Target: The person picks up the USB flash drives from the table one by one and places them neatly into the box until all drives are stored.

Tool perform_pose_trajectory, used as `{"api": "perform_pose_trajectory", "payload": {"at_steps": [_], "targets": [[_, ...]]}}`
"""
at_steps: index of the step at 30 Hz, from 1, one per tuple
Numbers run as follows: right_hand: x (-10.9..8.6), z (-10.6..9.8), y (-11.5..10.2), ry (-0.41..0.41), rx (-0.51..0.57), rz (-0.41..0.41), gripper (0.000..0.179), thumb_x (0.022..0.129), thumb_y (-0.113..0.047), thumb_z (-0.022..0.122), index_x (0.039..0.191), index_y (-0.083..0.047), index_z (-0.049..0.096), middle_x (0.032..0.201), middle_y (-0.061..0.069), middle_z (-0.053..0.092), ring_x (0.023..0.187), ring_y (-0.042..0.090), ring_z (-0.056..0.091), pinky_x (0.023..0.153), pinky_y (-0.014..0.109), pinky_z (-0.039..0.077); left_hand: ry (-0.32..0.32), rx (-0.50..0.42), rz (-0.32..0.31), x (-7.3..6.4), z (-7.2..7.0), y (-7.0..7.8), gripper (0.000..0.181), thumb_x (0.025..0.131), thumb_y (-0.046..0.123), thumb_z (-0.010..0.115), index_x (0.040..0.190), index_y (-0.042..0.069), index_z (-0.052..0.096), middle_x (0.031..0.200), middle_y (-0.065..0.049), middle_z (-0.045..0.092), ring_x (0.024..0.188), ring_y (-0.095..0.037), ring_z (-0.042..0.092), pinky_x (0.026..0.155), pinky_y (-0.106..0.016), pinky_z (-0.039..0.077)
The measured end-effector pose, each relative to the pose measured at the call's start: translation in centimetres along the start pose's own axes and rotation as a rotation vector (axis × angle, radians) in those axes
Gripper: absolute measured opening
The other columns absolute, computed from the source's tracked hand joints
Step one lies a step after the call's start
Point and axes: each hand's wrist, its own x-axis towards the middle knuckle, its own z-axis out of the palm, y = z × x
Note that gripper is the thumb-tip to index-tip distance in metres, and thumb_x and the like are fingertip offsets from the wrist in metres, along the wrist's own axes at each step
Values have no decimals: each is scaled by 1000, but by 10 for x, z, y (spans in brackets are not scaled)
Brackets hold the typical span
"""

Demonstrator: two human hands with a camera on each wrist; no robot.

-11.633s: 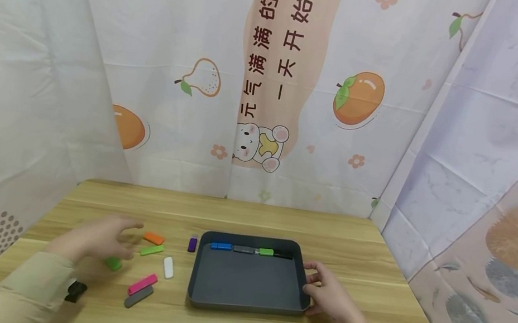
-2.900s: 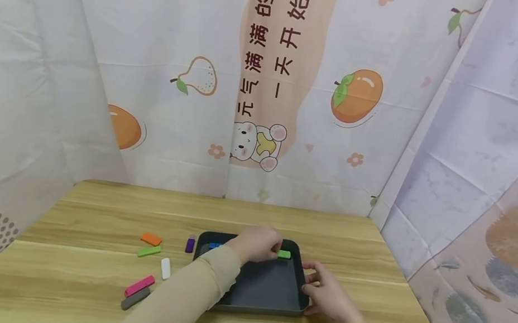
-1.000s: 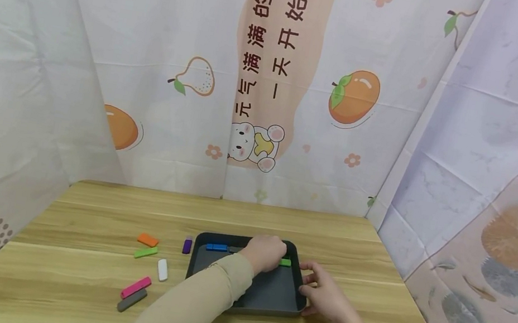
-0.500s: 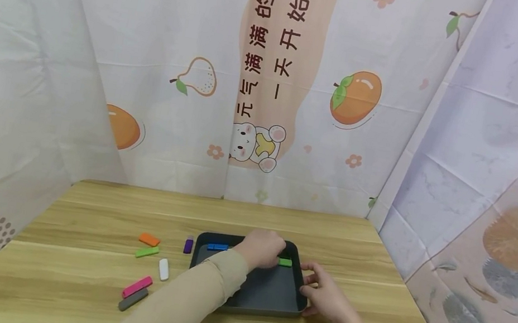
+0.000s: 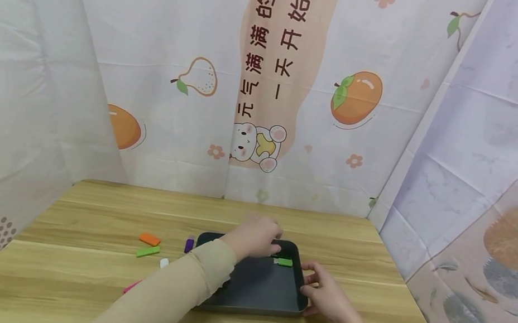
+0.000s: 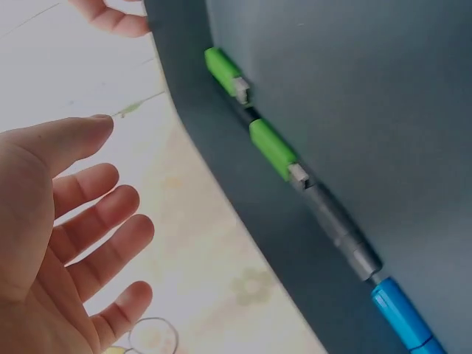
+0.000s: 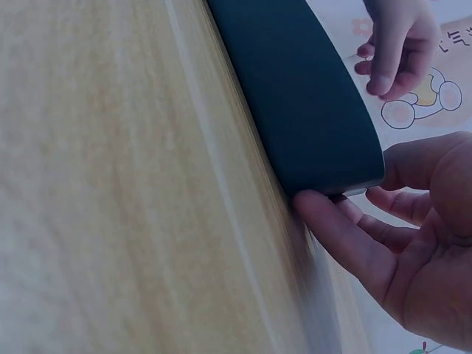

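My left hand (image 5: 254,237) hovers at the far rim of a dark grey tray (image 5: 264,286), fingers loosely spread and nothing between them. The left wrist view shows a row of USB sticks along the tray wall: a green USB stick (image 6: 223,68) in the corner, a second green USB stick (image 6: 273,150), a grey USB stick (image 6: 343,230) and a blue USB stick (image 6: 402,316). A dark piece shows between the green two. My right hand (image 5: 327,292) holds the tray's right side, thumb low at the near corner and fingers curled along the wall.
Left of the tray lie an orange USB stick (image 5: 150,238), a green stick (image 5: 148,252), a purple USB stick (image 5: 189,245) and a white stick (image 5: 164,263). My left sleeve partly covers a pink stick (image 5: 131,286). A printed curtain (image 5: 182,132) hangs behind the wooden table (image 5: 329,229).
A green stick from the left of the table is now at the tray's right end. Over the last half second my left hand has lifted from the row, fingers opening. My right hand stays put.
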Motion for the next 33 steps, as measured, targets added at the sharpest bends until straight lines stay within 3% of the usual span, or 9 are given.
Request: {"api": "perform_pose_trajectory", "payload": {"at_steps": [13, 20, 28, 33], "targets": [[-2, 0, -1, -1, 3, -6, 49, 95, 6, 56, 143, 1, 43, 113, 26, 48, 85, 32, 62, 59, 51, 58, 38, -28, -18, -20, -27, -10, 43, 95, 46, 70, 130, 22, 69, 132, 1, 65, 122, -21, 60, 106, -52, 41], [-1, 1, 1, 16, 9, 4, 49, 96, 6, 55, 143, 0, 43, 112, 25, 48, 84, 32, 60, 57, 51, 58, 51, -13, -43, -34, -37, -21, 57, 91, 53, 71, 140, 24, 62, 144, 0, 57, 132, -23, 53, 108, -53, 38], [-1, 2, 1, 26, 11, 12, 48, 96, 7, 54, 143, 0, 44, 112, 24, 47, 84, 32, 59, 57, 51, 57, 85, -70, -80, -51, -48, -37, 66, 87, 57, 73, 143, 26, 59, 147, 1, 54, 133, -23, 51, 105, -56, 40], [-1, 2, 0, 25, 10, 16, 48, 96, 7, 55, 143, 0, 44, 111, 24, 47, 84, 32, 59, 57, 51, 57, 105, -90, -102, -61, -50, -50, 71, 86, 60, 73, 147, 28, 56, 151, 0, 50, 138, -25, 45, 109, -59, 34]]}}
